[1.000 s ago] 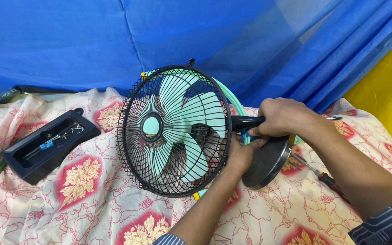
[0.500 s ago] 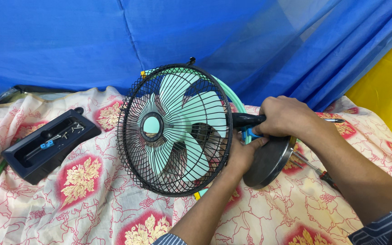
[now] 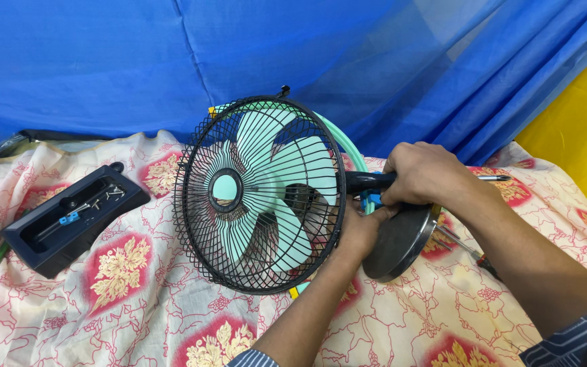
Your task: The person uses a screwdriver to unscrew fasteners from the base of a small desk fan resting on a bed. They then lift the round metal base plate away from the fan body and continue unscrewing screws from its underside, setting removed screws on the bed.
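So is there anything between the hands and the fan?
No. The right hand grips the fan by its black neck, and the left hand presses just behind the wire cage.

One fan (image 3: 261, 194), one black tray (image 3: 69, 221), two screwdrivers (image 3: 467, 248), two hands (image 3: 422, 173).

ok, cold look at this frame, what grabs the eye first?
The table fan at centre, tipped on its side: black wire grille facing the camera, mint-green blades behind it. The right hand grips its black neck above the round metal base, and the left hand is tucked behind the grille. At left, a black tray of small parts lies on the floral cloth.
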